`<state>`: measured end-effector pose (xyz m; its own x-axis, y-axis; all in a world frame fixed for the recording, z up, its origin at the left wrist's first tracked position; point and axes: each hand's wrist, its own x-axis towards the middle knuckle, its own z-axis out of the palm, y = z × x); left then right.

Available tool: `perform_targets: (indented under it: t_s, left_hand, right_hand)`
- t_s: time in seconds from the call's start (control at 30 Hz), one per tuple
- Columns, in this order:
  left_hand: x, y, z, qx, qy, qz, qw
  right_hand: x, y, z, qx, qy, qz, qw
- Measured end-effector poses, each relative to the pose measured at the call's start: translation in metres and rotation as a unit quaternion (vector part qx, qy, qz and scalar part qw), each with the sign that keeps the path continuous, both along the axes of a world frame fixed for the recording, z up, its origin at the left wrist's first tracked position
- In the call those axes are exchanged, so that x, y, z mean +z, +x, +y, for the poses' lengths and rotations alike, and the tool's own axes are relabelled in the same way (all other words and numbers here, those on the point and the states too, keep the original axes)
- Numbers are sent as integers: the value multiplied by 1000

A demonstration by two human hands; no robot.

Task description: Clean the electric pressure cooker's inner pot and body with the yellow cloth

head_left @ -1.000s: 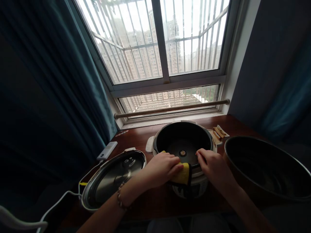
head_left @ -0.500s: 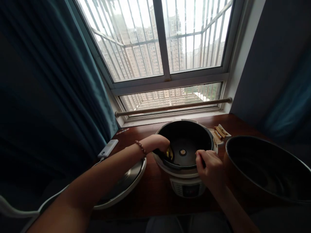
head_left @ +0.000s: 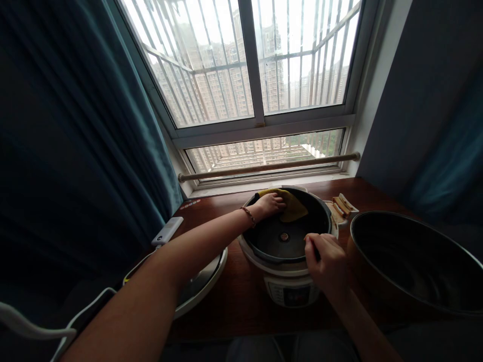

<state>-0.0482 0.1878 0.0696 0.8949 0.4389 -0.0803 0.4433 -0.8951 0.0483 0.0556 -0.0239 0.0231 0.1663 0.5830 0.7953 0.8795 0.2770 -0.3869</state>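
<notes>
My left hand [head_left: 270,204] reaches into the electric pressure cooker [head_left: 273,269] and grips a yellow cloth [head_left: 293,207], which lies against the far inner wall and over the back rim. A small round metal piece [head_left: 284,237] shows in the middle of the dark cooker floor. My right hand [head_left: 327,259] is closed at the cooker's right front rim, thumb and fingers pinched on the edge. The cooker stands upright with its top uncovered and its control panel facing me.
A large dark pot [head_left: 415,266] stands to the right on the wooden table [head_left: 234,296]. On the left, a round lid [head_left: 204,289] lies partly under my left arm, near a white power bank [head_left: 167,231] with a cable. A barred window [head_left: 260,123] is behind.
My left hand has moved with the yellow cloth from the left inner side of the cooker to its far wall, where more cloth shows. My right hand stays at the rim.
</notes>
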Motion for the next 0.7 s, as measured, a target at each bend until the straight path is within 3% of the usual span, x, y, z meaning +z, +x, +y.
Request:
perform_targets:
  t_s: [0.23,0.4,0.53,0.63,0.7]
  left_hand:
    - [-19,-24,-16,108,-9,93,990]
    - [-22,-30,-34,156,-114,203,960]
    - [-10,-25,-60,118,-247,232,933]
    - [8,-21,-86,78,-309,179,931]
    - [22,-22,-102,69,-316,124,938]
  right_hand:
    - [0,0,0,-2,-5,-1,1000]
    - [-1,-1,0,-11,-17,-4,1000]
    - [1,-2,-3,-40,-51,-19,998]
    - [19,4,-2,-56,-173,-66,981]
    - [39,11,6,-20,-282,-94,954]
